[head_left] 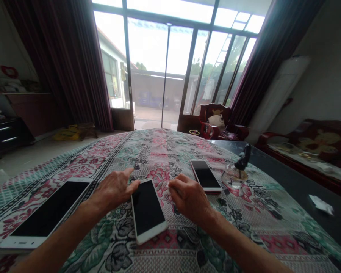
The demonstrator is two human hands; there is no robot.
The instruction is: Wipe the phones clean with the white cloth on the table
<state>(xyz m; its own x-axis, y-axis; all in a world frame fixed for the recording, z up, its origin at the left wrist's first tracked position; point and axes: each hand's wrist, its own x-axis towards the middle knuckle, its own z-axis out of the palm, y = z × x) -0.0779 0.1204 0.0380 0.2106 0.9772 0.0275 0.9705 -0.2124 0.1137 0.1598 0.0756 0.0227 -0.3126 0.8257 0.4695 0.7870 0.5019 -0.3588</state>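
Note:
Three white phones with dark screens lie face up on a patterned tablecloth. My left hand (pixel 113 188) is at the top left edge of the middle phone (pixel 148 210), its thumb at the phone's upper corner and its index finger stretched forward, apart from the thumb. My right hand (pixel 189 195) is over the cloth between the middle phone and the right phone (pixel 206 175), its fingers curled together; what they hold, if anything, is hidden. Left of my left forearm lies the largest phone (pixel 47 212).
A clear glass container (pixel 234 176) with a black top stands right of the right phone. A crumpled white paper (pixel 321 204) lies on the dark surface (pixel 295 185) at the right. Beyond the patterned tablecloth (pixel 159 146) are a carved chair (pixel 216 121) and glass doors.

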